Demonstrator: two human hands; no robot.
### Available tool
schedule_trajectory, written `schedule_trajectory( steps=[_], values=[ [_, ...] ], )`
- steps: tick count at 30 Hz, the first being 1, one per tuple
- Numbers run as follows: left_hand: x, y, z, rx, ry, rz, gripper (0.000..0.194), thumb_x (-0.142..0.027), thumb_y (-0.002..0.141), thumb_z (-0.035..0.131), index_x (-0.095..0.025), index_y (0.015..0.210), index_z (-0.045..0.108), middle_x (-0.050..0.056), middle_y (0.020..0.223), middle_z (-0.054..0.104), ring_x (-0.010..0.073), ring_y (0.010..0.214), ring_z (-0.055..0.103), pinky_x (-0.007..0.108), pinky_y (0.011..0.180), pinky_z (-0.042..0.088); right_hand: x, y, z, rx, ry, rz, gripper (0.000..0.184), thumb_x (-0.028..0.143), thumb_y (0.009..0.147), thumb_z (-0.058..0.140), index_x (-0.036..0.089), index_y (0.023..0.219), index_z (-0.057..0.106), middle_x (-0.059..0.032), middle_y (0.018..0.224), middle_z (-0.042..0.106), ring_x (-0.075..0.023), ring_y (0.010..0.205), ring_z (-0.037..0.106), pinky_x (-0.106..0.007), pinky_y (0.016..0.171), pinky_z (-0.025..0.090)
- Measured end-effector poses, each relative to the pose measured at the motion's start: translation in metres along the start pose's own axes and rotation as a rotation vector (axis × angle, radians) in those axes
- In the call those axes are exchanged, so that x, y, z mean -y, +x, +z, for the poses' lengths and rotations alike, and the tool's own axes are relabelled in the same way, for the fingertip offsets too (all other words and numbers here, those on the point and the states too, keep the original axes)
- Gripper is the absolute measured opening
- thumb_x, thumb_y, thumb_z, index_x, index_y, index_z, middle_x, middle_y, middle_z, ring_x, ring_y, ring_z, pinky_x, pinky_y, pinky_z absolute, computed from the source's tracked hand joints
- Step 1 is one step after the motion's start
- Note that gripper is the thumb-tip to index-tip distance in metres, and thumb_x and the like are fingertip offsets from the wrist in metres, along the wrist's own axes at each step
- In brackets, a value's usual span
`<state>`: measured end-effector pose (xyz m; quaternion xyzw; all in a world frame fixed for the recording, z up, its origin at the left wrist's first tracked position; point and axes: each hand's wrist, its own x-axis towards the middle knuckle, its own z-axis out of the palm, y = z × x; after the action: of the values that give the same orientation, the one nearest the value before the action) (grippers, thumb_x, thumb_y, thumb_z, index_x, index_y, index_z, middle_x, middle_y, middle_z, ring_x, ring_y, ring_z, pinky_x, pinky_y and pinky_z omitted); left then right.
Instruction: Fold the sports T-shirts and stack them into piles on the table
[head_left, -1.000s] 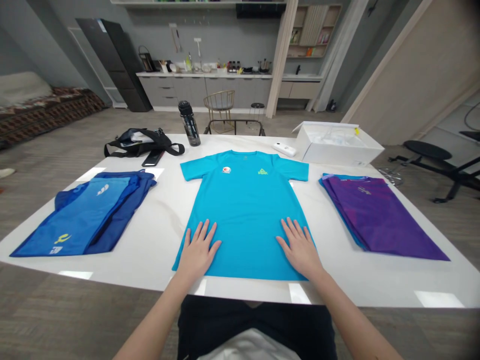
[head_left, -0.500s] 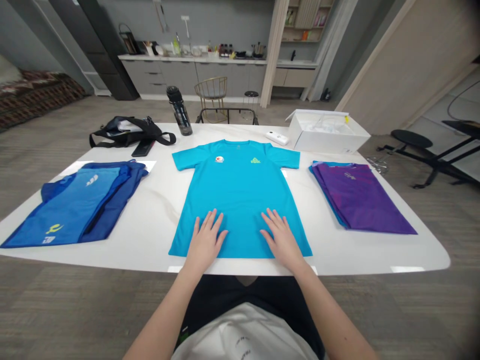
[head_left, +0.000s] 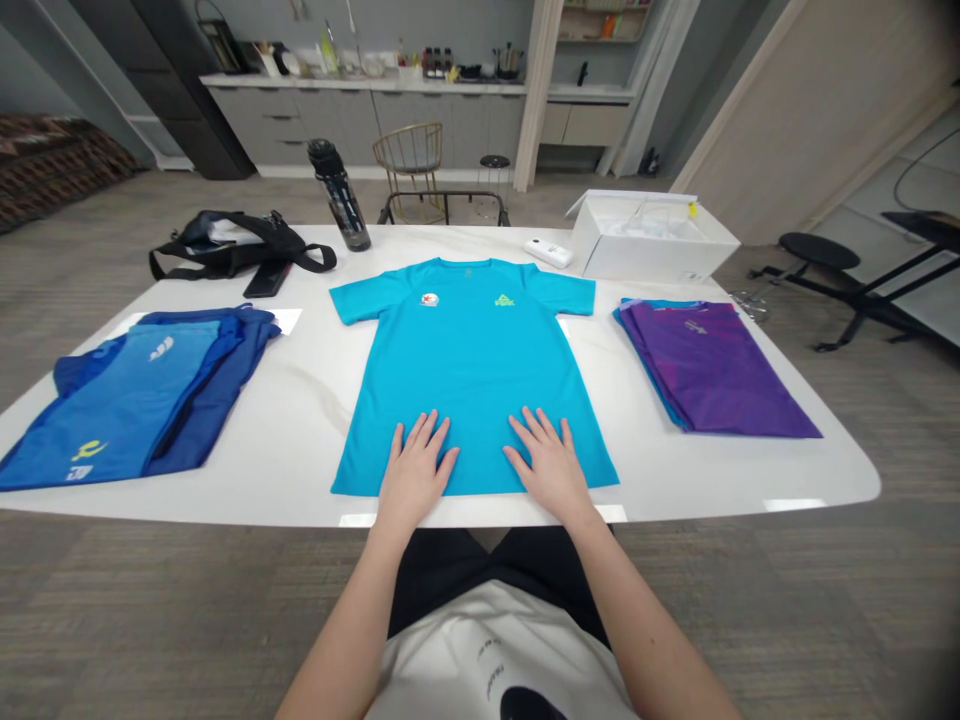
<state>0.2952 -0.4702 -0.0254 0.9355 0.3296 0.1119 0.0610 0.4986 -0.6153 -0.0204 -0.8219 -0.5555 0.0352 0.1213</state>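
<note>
A turquoise T-shirt [head_left: 472, 370] lies spread flat on the white table [head_left: 300, 430], its collar at the far side and its hem near the front edge. It bears a small round red-and-white badge and a green logo on the chest. On the lower left of the shirt rests my left hand [head_left: 416, 470], palm down with fingers apart. My right hand [head_left: 551, 465] lies likewise on the lower right, fingers spread. Neither hand grips the cloth. Folded blue garments [head_left: 165, 390] are stacked to the left, and a purple folded garment [head_left: 712, 370] lies on turquoise cloth to the right.
Along the back of the table are a black bag [head_left: 240, 245], a phone [head_left: 266, 279], a dark bottle [head_left: 341, 200], a small white device [head_left: 548, 252] and an open white box [head_left: 652, 240]. Beyond stand a wire-backed chair [head_left: 410, 155] and a kitchen counter [head_left: 315, 120].
The camera view has tilted and shifted slightly, so the table sits higher in the picture. My hands stay flat on the shirt, the right a little closer to the left.
</note>
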Motion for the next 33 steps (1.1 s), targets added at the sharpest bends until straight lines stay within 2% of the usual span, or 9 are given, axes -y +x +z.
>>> schedule_trajectory(
  steps=[8,16,26,33],
  values=[
    [0.0,0.0,-0.001,0.016,0.0,-0.002,0.055,-0.047,0.105,0.035,-0.023,0.154,0.045,0.007,0.163,0.037,0.0277,0.152,0.032,0.055,0.126,0.021,0.0,0.001,-0.002,0.036,-0.032,0.002,0.058,0.054,0.106,0.033,0.03,0.158,0.04,-0.0023,0.166,0.031,-0.0291,0.155,0.023,-0.06,0.125,0.013],
    [-0.001,0.003,-0.002,0.051,0.044,0.018,0.06,-0.048,0.104,0.037,-0.025,0.159,0.035,0.007,0.166,0.029,0.0306,0.154,0.028,0.06,0.125,0.021,0.0,-0.002,-0.003,0.046,-0.098,0.036,0.063,0.059,0.102,0.04,0.036,0.16,0.032,-0.0004,0.169,0.023,-0.0362,0.156,0.017,-0.066,0.122,0.012],
    [0.002,0.001,-0.003,0.084,0.081,0.105,0.058,-0.043,0.105,0.038,-0.02,0.158,0.038,0.009,0.166,0.027,0.0304,0.154,0.026,0.061,0.124,0.022,0.002,0.001,-0.008,0.033,-0.007,0.054,0.063,0.061,0.101,0.041,0.035,0.158,0.037,-0.0021,0.168,0.026,-0.0345,0.155,0.019,-0.064,0.123,0.01],
    [0.002,0.003,0.001,0.051,0.035,0.12,0.06,-0.046,0.104,0.039,-0.021,0.158,0.039,0.012,0.165,0.031,0.0333,0.153,0.029,0.064,0.121,0.025,0.006,-0.001,-0.019,0.062,0.017,0.074,0.066,0.063,0.1,0.043,0.037,0.159,0.033,-0.0015,0.168,0.024,-0.0364,0.156,0.016,-0.068,0.122,0.008]
  ],
)
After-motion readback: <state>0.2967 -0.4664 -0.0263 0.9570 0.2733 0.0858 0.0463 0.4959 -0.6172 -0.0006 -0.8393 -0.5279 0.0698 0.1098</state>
